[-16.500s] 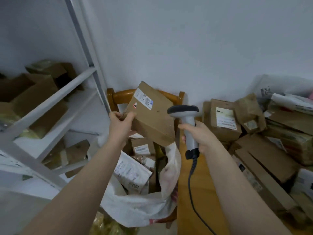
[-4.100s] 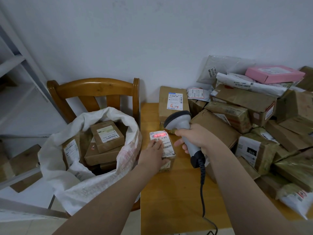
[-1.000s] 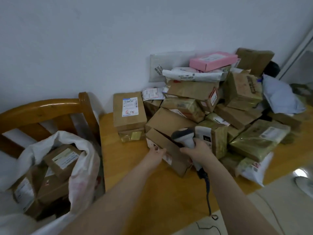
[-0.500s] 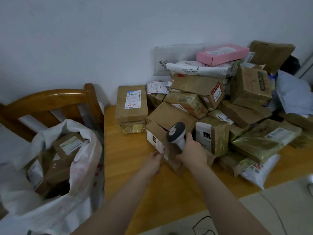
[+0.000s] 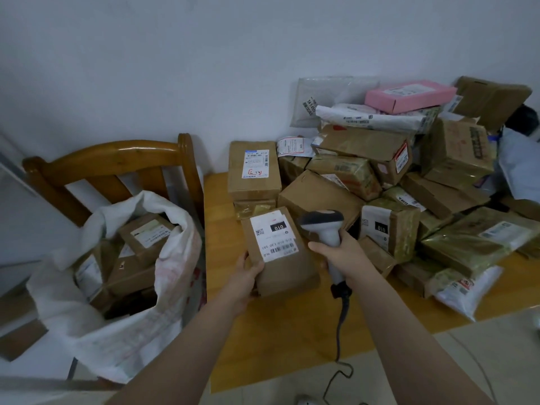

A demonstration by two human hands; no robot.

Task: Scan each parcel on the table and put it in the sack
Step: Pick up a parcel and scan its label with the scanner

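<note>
Left hand (image 5: pixel 248 273): grip curled round the near left corner of a brown parcel (image 5: pixel 287 267), thumb on top. The parcel is held tilted above the front of the table (image 5: pixel 222 331), between sack and pile, with its white label (image 5: pixel 273 238) facing up.

Right hand (image 5: pixel 343 254): grip wrapped round the handle of the scanner (image 5: pixel 321 220). The scanner head is just beside the parcel's right edge. No red beam shows on the label, so the scan of this parcel looks not yet done.

Progress: the white sack (image 5: pixel 125 331) stands open left of the table, against a wooden chair (image 5: pixel 111 162), seemingly on its seat. At least 4 boxes show inside, and it looks fairly full. The pile (image 5: pixel 394 182) on the table holds well over 12 parcels: brown boxes, taped bundles, pale bags, and 1 pink box (image 5: pixel 409 96) on top. My reading is that most of the work is left. This parcel needs scanning and then a short carry left to the sack.

Surface: yellow wood, bare at the front left. The pile crowds the right side and the back, up against the wall (image 5: pixel 146 68).

Room: plain white wall, pale floor (image 5: pixel 482 361), dim light. The scanner cable (image 5: pixel 339 331) hangs over the table's front edge to the floor.
</note>
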